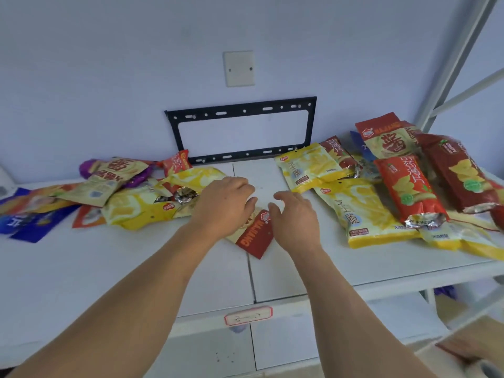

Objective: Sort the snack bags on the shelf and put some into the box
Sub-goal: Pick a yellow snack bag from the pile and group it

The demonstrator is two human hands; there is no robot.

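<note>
Red-and-cream snack bag (252, 236) mid-shelf (109, 268), likely light, crinkly, slippery; best pinched at red edge; left grip (227, 203) on it, right grip (296, 218) loose, empty.

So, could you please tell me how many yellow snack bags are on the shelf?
5 yellow bags: two on the left, three on the right; others may lie hidden underneath.

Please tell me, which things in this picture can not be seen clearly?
- Red-topped bag, head view: mostly hidden under left hand and right hand; whether either grips it is unclear.
- The box: not recognizable.
- Blue bags: cut by the left edge.
- Small print on yellow bags: too small.
</note>
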